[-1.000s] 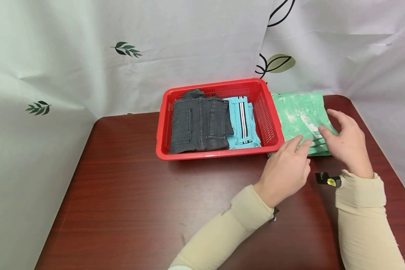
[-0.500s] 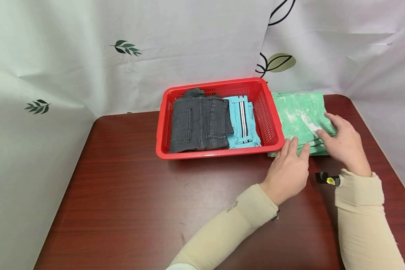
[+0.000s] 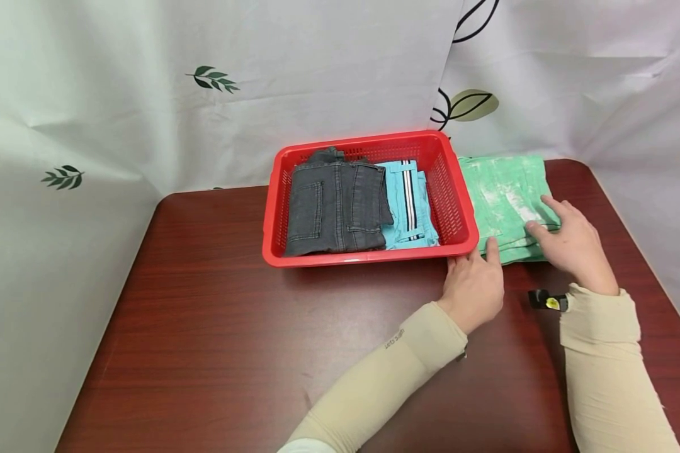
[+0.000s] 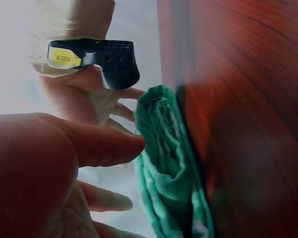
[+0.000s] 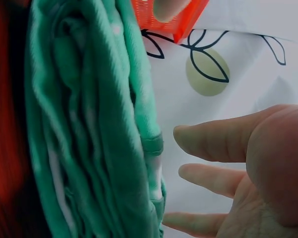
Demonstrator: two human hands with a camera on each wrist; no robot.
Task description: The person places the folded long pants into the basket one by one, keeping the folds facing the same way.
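Observation:
A thick folded green garment [image 3: 504, 195] with white patches lies on the table to the right of the red basket; its stacked layers show edge-on in both wrist views. My left hand [image 3: 473, 286] is at the garment's front left, fingertips right by the basket's front right corner. In the left wrist view its thumb [image 4: 111, 144] overlaps the green layers. My right hand [image 3: 577, 246] is over the garment's right front part, fingers spread and slightly bent. Seen from the right wrist, those fingers [image 5: 208, 141] are extended alongside the garment with nothing gripped.
Inside the red basket [image 3: 368, 259] are folded dark grey jeans [image 3: 337, 207] and a light blue garment [image 3: 396, 198] with a striped band. The brown table [image 3: 215, 327] backs onto a white leaf-print curtain [image 3: 317, 75].
My left hand has moved left, from the garment's front edge to the basket's front right corner. The right hand has shifted slightly left and down. Basket and garment stay about where they were.

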